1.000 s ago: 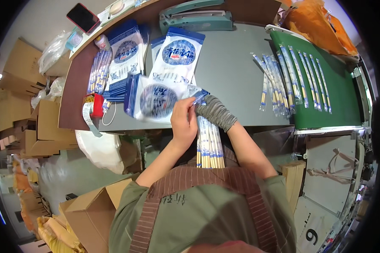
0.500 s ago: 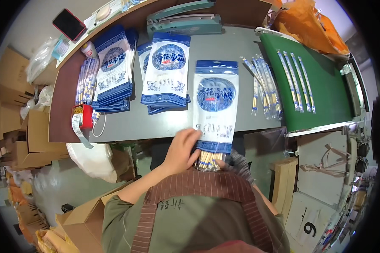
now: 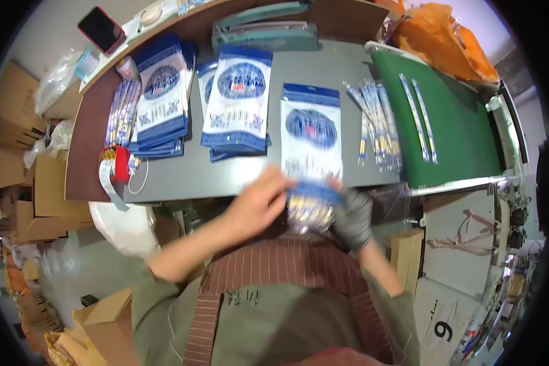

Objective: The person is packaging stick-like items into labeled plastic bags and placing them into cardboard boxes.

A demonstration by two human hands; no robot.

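In front of my waist, at the table's near edge, a blue-and-white printed plastic bag (image 3: 311, 131) lies with its near end toward me. A bundle of thin wrapped sticks, apparently chopsticks (image 3: 311, 210), shows at that end; blur hides how far inside it sits. My bare left hand (image 3: 265, 198) grips the bag's near left edge. On the opposite side my right hand (image 3: 351, 216), in a dark grey glove with a bare thumb tip, holds the near right edge and bundle. Its fingers are partly hidden behind the bag.
Two stacks of matching bags (image 3: 161, 91) (image 3: 238, 97) lie left of centre. Wrapped sticks (image 3: 381, 128) are heaped at right, beside a green surface (image 3: 463, 128) bearing two more. A teal sealer-like device (image 3: 265, 36) stands behind; a red tape dispenser (image 3: 121, 165) sits at left.
The bag's near end and the bundle have risen away from my body, with both hands moving along. Two of the sticks on the green surface are gone from view.
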